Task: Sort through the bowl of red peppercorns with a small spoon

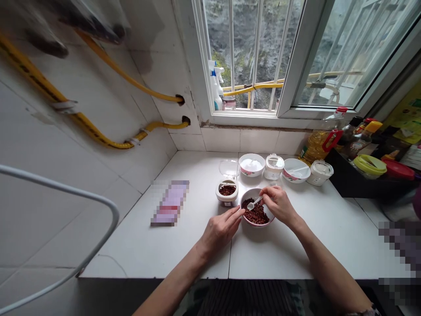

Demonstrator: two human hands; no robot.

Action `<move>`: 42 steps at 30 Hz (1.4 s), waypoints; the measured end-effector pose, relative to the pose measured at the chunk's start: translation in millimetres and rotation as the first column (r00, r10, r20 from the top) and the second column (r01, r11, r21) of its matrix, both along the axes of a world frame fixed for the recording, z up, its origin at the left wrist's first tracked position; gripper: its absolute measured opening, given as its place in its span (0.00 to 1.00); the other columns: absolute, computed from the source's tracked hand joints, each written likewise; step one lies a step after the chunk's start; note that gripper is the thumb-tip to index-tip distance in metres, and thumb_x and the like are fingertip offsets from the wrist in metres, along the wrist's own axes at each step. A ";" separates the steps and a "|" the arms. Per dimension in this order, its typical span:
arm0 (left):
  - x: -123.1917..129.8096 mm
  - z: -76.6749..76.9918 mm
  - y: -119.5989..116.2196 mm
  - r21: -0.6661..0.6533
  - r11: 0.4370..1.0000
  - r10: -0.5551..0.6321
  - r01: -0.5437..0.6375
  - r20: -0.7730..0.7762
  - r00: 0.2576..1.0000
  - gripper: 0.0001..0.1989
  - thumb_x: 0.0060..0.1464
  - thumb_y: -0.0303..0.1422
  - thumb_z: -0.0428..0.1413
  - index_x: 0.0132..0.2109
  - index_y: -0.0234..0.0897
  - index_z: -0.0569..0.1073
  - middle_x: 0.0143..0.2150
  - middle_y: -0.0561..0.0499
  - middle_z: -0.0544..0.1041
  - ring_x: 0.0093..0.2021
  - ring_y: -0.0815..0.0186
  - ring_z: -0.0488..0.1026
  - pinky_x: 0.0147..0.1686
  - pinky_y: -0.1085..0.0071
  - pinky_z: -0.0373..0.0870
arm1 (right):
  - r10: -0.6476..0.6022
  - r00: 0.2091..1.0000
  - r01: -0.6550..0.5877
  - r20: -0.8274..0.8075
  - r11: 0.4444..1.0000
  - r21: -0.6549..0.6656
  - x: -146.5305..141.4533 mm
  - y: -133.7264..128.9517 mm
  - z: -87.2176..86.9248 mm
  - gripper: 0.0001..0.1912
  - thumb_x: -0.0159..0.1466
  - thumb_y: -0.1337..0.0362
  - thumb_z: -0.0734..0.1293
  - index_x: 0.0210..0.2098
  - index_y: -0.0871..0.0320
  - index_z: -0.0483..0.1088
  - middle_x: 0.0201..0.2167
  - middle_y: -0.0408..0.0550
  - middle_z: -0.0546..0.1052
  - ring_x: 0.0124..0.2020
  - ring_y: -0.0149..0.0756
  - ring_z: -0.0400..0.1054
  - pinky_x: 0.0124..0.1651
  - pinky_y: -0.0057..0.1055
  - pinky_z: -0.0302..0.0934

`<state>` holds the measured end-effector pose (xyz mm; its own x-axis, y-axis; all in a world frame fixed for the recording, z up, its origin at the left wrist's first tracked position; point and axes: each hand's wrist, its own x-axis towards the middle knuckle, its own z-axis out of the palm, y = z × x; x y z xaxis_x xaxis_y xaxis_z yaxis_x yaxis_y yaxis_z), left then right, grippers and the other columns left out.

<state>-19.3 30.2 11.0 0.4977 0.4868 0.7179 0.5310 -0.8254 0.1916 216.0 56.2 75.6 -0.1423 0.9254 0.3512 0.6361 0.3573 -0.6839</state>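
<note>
A white bowl (271, 216) stands on the counter, partly filled with dark red dried peppercorns (257, 216). My right hand (279, 202) pinches the handle of a small white spoon (251, 205), whose tip rests among the peppercorns. At the bowl's left rim, my left hand (221, 228) holds it with fingers close together; its thumb is hidden. Just left of the bowl sits a seasoning jar (227, 202) with its clear lid (229, 168) flipped up and similar peppercorns inside.
Behind are a bowl of white grains (251, 166), a closed jar (274, 166), a bowl with a white spoon (296, 171) and another jar (319, 173). A blurred purple packet (170, 204) lies left. An oil bottle (320, 140) and a black rack (342, 175) stand right.
</note>
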 end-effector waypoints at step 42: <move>1.4 0.9 0.1 0.021 1.000 0.014 -0.014 0.000 1.000 0.14 0.66 0.26 0.50 0.56 0.34 0.72 0.50 0.40 0.81 0.44 0.62 0.82 0.39 0.70 0.82 | -0.091 0.860 -0.068 -0.502 0.955 -0.289 5.3 4.0 3.4 0.08 0.54 0.59 0.66 0.27 0.57 0.73 0.18 0.43 0.77 0.23 0.35 0.72 0.33 0.33 0.67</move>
<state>-17.9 30.3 11.8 0.4907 0.4788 0.7280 0.5427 -0.8216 0.1745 221.3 60.2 79.0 -0.0080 0.9959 0.0900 0.1767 0.0900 -0.9801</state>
